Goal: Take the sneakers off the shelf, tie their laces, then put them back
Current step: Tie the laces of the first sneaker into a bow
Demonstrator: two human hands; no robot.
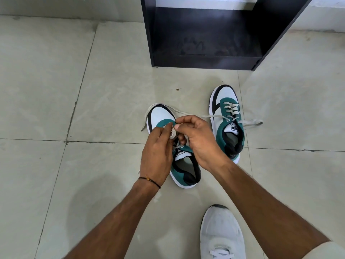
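Observation:
Two green, white and black sneakers stand on the tiled floor in front of a black shelf. Over the left sneaker, my left hand and my right hand pinch its grey laces above the tongue, with a loop between the fingers. One loose lace end trails over the toe to the left. The right sneaker stands apart to the right, its laces untied and spread out sideways on the floor.
The shelf's lowest compartment stands open and dark at the top centre, against a pale wall. My own foot in a white shoe is at the bottom right. Grey floor tiles surround everything.

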